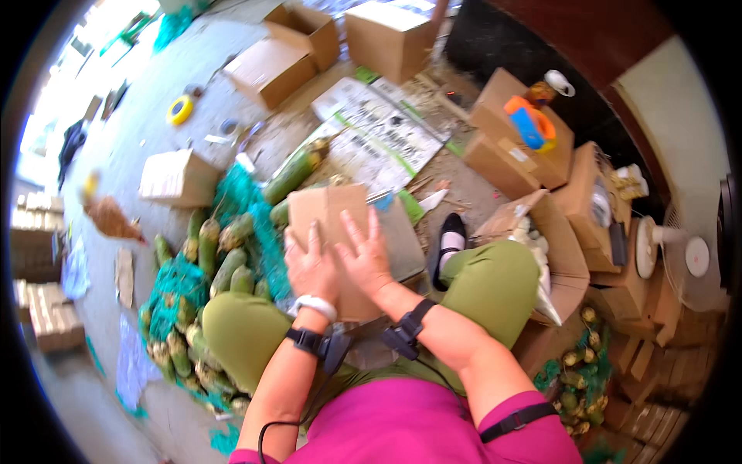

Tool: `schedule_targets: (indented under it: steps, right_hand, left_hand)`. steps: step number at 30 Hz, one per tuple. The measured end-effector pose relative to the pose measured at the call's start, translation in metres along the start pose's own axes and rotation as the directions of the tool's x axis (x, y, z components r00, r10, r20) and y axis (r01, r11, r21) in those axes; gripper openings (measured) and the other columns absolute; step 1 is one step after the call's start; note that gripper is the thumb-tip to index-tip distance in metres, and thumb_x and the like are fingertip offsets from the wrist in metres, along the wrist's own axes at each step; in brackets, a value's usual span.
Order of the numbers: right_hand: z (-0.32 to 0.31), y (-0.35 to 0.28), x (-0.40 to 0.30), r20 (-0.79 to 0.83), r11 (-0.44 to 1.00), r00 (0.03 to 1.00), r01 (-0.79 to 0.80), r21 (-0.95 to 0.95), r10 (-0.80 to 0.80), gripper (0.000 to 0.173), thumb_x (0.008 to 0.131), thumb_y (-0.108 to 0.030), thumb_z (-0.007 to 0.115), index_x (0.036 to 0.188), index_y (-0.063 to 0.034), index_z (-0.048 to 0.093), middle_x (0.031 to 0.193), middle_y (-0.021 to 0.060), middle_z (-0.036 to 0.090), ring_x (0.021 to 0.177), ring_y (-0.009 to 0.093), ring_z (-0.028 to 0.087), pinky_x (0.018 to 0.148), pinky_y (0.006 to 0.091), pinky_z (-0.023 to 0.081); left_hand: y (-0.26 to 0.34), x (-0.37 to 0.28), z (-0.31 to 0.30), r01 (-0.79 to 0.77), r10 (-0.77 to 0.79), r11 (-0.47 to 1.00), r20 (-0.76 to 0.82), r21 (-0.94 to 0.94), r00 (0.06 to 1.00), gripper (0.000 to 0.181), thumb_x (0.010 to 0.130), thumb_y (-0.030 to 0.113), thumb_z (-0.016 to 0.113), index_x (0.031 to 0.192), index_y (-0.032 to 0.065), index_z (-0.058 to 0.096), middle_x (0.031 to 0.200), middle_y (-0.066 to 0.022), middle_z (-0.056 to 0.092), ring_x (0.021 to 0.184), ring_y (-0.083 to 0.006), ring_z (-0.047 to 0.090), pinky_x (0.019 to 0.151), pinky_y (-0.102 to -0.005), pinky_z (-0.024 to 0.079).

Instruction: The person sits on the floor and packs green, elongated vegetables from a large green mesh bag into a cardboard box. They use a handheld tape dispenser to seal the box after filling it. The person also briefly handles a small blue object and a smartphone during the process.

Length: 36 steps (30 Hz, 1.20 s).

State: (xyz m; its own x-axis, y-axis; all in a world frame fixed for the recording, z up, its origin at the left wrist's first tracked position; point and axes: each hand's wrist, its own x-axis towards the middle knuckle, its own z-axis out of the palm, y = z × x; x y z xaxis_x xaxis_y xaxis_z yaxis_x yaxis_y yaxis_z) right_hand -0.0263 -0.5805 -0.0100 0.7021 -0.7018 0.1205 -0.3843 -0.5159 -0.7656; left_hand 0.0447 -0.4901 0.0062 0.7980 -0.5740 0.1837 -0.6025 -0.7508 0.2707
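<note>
Between my knees stands a small cardboard box [348,301], its top flaps folded down. My left hand [311,261] lies flat on the left part of its top, fingers spread, with a white bracelet at the wrist. On the right part my right hand [365,249] rests with the fingers apart. Both wrists wear black straps with small devices and cables. Just beyond the box and to its right is a grey flat surface [400,243]. Long green vegetables [229,272], maybe gourds, lie in a pile to the left, partly under teal netting [177,290].
Open cardboard boxes [269,72] stand ahead; a flattened printed carton [377,133] lies before me. At the right are an open box with pale contents [550,249], an orange and blue tape dispenser [530,124] and a fan [690,255]. A yellow tape roll [179,110] and a chicken [110,217] are at the left.
</note>
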Motion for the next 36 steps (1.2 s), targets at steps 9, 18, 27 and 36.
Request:
schedule_targets:
  steps: [9,18,27,36]
  right_hand:
    - [-0.013,-0.012,0.015,0.119,0.988,0.983,-0.148,0.037,0.143,0.063,0.076,-0.024,0.069,0.134,-0.0291,0.045,0.142,0.0217,0.020,0.120,0.045,0.035,0.102,0.0465,0.033]
    - [0.008,0.008,0.068,-0.002,0.970,0.990,0.135,-0.203,-0.139,0.065,0.083,-0.043,0.058,0.139,-0.0214,0.036,0.146,0.0215,0.020,0.128,0.045,0.026,0.106,0.0493,0.026]
    - [0.011,-0.017,0.090,0.128,0.910,0.990,0.105,-0.400,-0.058,0.040,0.079,-0.043,0.059,0.109,-0.0173,0.056,0.110,0.0122,0.049,0.104,0.032,0.044,0.083,0.0459,0.043]
    - [-0.009,-0.019,0.093,0.194,0.934,0.980,0.032,-0.356,0.040,0.040,0.081,-0.047,0.057,0.110,-0.0185,0.055,0.117,0.0103,0.048,0.110,0.031,0.042,0.086,0.0453,0.042]
  left_hand:
    - [0.020,-0.006,-0.011,-0.035,0.035,0.999,0.030,0.013,0.999,0.039,0.090,0.023,0.051,0.128,0.0173,0.052,0.142,-0.0269,0.027,0.116,-0.0423,0.041,0.096,-0.0477,0.037]
    - [0.010,-0.005,-0.016,-0.100,0.100,0.995,0.001,-0.025,0.995,0.045,0.085,0.014,0.051,0.129,0.0228,0.052,0.136,-0.0278,0.034,0.116,-0.0436,0.040,0.099,-0.0470,0.034]
    - [0.003,-0.004,-0.010,-0.109,0.109,0.994,0.026,-0.018,0.994,0.047,0.080,0.010,0.052,0.127,0.0145,0.052,0.137,-0.0266,0.033,0.120,-0.0460,0.036,0.100,-0.0501,0.032]
    - [0.003,-0.027,-0.024,-0.206,0.214,0.977,0.177,-0.059,0.961,0.047,0.086,0.009,0.049,0.132,0.0062,0.045,0.143,-0.0123,0.036,0.135,-0.0351,0.025,0.107,-0.0457,0.021]
